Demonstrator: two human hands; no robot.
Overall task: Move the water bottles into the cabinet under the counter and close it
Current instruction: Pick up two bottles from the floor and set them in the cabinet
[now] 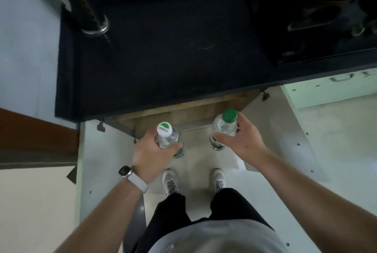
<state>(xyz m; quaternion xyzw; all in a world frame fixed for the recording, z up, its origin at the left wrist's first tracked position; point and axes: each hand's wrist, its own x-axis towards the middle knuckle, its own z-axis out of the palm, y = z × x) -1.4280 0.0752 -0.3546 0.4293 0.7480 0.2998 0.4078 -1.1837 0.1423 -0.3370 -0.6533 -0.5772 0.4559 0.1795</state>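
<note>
Clamped both sides: our left hand wraps the clear plastic white-capped water bottle, right hand the clear plastic green-capped water bottle, both upright in front of the open wood-lined cabinet under the black counter. Likely full, hard to tell: weighty, slick, squashy; we hold upper body.

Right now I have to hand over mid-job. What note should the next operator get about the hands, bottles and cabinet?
Left hand grips the white-capped bottle. Right hand grips the green-capped bottle.
Both bottles are held upright in front of the open cabinet under the counter.
Done: bottles in hand, cabinet open.
Left: set both bottles inside, then close the cabinet.
</note>
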